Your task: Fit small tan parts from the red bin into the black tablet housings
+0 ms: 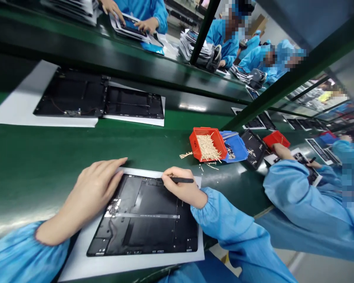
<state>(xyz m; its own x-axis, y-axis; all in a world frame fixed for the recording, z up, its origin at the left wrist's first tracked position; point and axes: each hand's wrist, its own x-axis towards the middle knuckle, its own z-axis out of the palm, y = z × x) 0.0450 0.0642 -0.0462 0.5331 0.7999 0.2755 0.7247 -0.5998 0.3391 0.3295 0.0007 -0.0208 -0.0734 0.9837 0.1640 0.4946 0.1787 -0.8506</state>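
A black tablet back panel (147,220) lies on a white sheet (129,263) on the green belt in front of me. My left hand (91,188) rests flat on the panel's upper left corner, fingers stretched out. My right hand (181,190) is closed around a thin black pen-like tool (181,180), held sideways over the panel's top edge with its tip pointing right.
A red bin (208,143) of small wooden sticks and a blue bin (236,147) stand to the right, with loose sticks around them. Two more black panels (73,98) on white sheets lie farther up the belt. Other people in blue coats work at the right and across.
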